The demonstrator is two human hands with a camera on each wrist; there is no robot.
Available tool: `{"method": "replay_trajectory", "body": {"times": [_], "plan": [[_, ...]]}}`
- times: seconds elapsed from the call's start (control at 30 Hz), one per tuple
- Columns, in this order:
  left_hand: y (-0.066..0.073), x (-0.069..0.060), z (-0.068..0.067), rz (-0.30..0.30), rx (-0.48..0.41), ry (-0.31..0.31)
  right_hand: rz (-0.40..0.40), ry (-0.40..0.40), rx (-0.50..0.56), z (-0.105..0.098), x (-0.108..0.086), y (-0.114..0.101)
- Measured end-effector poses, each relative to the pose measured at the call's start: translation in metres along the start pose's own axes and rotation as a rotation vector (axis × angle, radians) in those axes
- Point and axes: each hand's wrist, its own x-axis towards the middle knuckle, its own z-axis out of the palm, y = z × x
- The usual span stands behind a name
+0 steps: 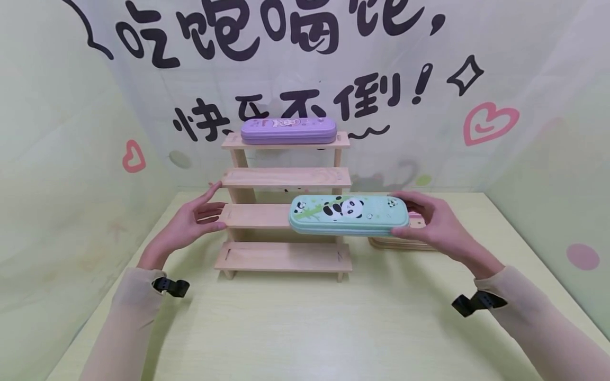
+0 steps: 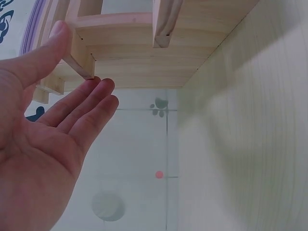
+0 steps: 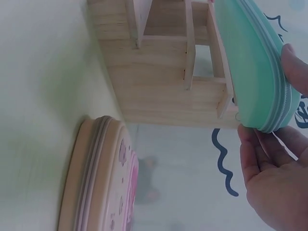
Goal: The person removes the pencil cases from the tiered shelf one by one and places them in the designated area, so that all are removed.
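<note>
A mint-green zippered pencil case (image 1: 350,214) with panda pictures is held up in front of the shelf's right half. My right hand (image 1: 443,225) grips its right end, thumb in front and fingers behind; the right wrist view shows the case's side and zipper (image 3: 274,62). At the left end of a tiered wooden shelf (image 1: 283,256), my left hand (image 1: 190,219) has its fingers fairly straight. Its thumb and fingertips touch or nearly touch the board ends, as the left wrist view shows beside the wooden boards (image 2: 79,53). A purple pencil case (image 1: 288,131) lies on the top board.
Right of the shelf, partly behind my right hand, a beige and pink case (image 3: 108,178) lies on the pale table (image 1: 295,323). A white printed backdrop (image 1: 410,137) with black lettering stands behind, and similar sheets flank both sides.
</note>
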Motion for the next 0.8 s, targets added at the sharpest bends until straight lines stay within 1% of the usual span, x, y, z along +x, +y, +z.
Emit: {"method": "replay_trajectory", "body": {"times": [0.23,0.47,0.8], "plan": [[0.001,0.0,0.0,-0.005,0.001,0.001,0.011,0.007,0.031,-0.012,-0.024,0.006],[0.001,0.0,0.0,-0.028,0.006,0.007,0.02,-0.007,-0.01,-0.025,-0.048,0.016],[0.004,0.0,0.0,-0.028,-0.013,0.003,0.013,0.0,-0.024,-0.048,-0.075,0.033]]}}
